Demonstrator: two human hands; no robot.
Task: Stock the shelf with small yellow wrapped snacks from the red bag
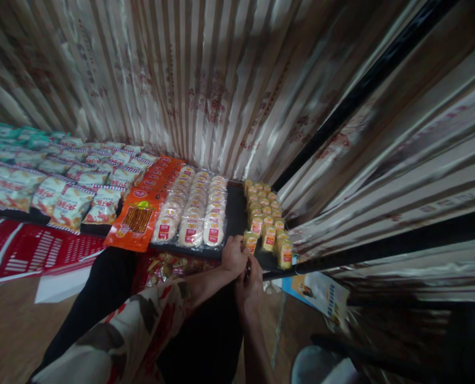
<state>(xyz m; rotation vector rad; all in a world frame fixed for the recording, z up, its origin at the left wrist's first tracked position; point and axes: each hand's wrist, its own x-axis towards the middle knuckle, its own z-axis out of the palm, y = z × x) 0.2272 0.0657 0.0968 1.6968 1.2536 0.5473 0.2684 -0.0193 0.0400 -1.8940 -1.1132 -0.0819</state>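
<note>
Two bare hands meet just below the centre of the frame, at the front edge of a dark shelf [235, 205]. The left hand [234, 258], reaching in from the lower left below a patterned sleeve [141, 320], is partly closed, its fingers bent against the nearest small yellow pack [250, 241]; whether it grips that pack or only touches it, I cannot tell. The right hand [249, 290] comes up from the bottom centre, fingers curled and their tips against or just beside the left hand's fingers; whether anything is held in it cannot be made out.

That small yellow pack stands at the front left of a block of matching yellow packs [265, 205], right of centre. A strip of bare shelf parts them from three rows of round white packs [191, 232] in the middle of the frame. Further left lie an orange bag [141, 210] with a clear window, then white snack bags [71, 202], with green bags [9, 130] at the far left. Pale pleated sheeting [205, 80] fills the upper frame.
</note>
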